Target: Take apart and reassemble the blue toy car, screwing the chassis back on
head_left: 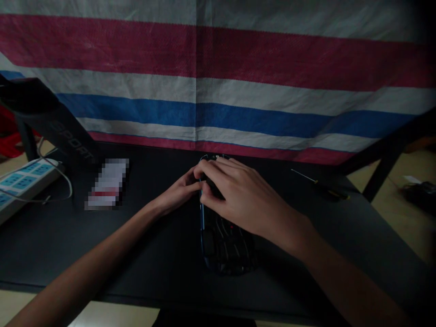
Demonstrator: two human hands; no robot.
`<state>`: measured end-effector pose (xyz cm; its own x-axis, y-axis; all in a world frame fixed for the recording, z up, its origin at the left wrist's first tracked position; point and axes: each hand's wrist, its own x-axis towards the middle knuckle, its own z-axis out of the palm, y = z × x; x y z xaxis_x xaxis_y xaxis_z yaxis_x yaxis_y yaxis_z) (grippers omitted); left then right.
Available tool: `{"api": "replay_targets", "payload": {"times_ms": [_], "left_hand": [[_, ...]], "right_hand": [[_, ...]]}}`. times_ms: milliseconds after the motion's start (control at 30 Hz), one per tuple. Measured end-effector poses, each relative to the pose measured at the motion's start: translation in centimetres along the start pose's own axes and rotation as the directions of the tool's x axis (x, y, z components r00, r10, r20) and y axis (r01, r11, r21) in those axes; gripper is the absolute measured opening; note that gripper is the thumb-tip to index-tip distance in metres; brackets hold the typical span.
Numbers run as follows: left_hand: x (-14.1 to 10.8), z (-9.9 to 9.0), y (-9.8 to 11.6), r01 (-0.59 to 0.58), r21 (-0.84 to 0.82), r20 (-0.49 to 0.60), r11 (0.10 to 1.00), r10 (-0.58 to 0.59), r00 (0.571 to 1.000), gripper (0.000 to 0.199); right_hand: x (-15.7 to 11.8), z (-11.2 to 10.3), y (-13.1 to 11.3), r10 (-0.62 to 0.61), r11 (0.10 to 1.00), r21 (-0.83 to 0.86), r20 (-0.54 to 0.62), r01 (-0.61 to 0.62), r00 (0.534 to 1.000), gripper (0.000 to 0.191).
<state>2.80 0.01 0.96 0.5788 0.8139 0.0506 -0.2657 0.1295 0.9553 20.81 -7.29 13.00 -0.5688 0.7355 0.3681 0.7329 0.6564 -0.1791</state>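
A long dark object with rounded ends, a shiny blue edge, pale curved lines and a small red spot lies on the black table; its exact kind is unclear. My left hand holds its far left edge, the thumb toward the right hand and the fingers partly hidden. Across its far part reaches my right hand, fingers bent and closed at the left edge next to my left thumb. Whatever small part the right fingertips grip is hidden. The near end of the object is uncovered.
A screwdriver lies at the right. On the left are a dark bottle marked SPORT, a power strip with a cable, and a blurred-out white item. A striped sheet hangs behind the table.
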Motion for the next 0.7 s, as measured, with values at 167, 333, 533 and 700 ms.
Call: {"api": "replay_targets", "payload": {"times_ms": [167,333,533,700], "left_hand": [[-0.17,0.24,0.31,-0.007,0.014,-0.03,1.0,0.008,1.0,0.042],[-0.09,0.1,0.21,-0.008,0.03,-0.025,1.0,0.009,1.0,0.044],[0.04,0.13,0.12,-0.017,-0.007,0.004,1.0,0.017,1.0,0.044],[-0.11,0.09,0.13,-0.006,0.01,-0.015,1.0,0.006,1.0,0.04]], "right_hand": [[0.11,0.04,0.0,0.009,1.0,-0.014,0.002,-0.009,1.0,0.012],[0.18,-0.07,-0.02,0.0,1.0,0.006,-0.003,0.0,1.0,0.012],[-0.02,-0.64,0.01,-0.03,0.999,0.044,0.051,0.027,0.998,0.009],[0.14,-0.25,-0.17,0.024,1.0,0.0,0.032,-0.024,0.999,0.014]]}}
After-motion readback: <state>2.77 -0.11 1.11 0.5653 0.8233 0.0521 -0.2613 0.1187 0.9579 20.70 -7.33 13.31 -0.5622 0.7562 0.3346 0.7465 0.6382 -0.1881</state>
